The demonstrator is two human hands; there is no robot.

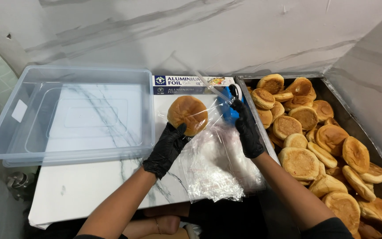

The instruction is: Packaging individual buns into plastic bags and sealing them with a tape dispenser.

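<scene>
My left hand (pixel 166 148), in a black glove, holds a round golden bun (pixel 187 115) wrapped in a clear plastic bag, lifted above the white marble counter (pixel 89 186). My right hand (pixel 246 128), also black-gloved, grips a blue tape dispenser (pixel 231 104) at the twisted neck of that bag. A pile of clear plastic bags (pixel 217 163) lies under both hands.
A metal tray (pixel 354 119) at the right holds several loose buns. An empty clear plastic tub (pixel 71 115) stands at the left. A long foil box (pixel 186 84) lies against the marble wall behind. The counter's front edge is near my body.
</scene>
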